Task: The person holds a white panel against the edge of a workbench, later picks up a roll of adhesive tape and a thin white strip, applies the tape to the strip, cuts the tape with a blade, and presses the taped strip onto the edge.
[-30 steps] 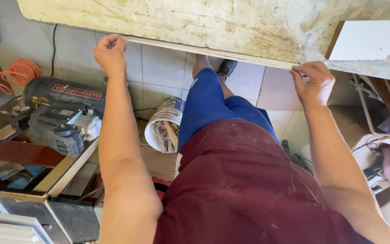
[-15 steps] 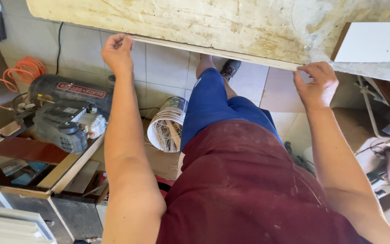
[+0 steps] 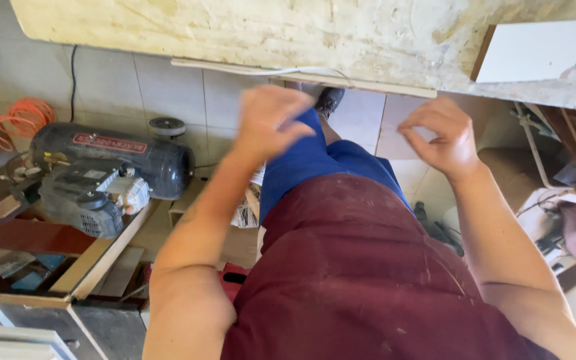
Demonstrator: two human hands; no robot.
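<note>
we see the left hand (image 3: 271, 120) and right hand (image 3: 441, 137) loosely curled, holding nothing, just below the worn board's (image 3: 235, 30) edge.

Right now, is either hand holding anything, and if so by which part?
Nothing is held. The left hand and right hand hang with fingers loosely curled and empty, just below the edge of the wooden board, touching nothing.
</note>
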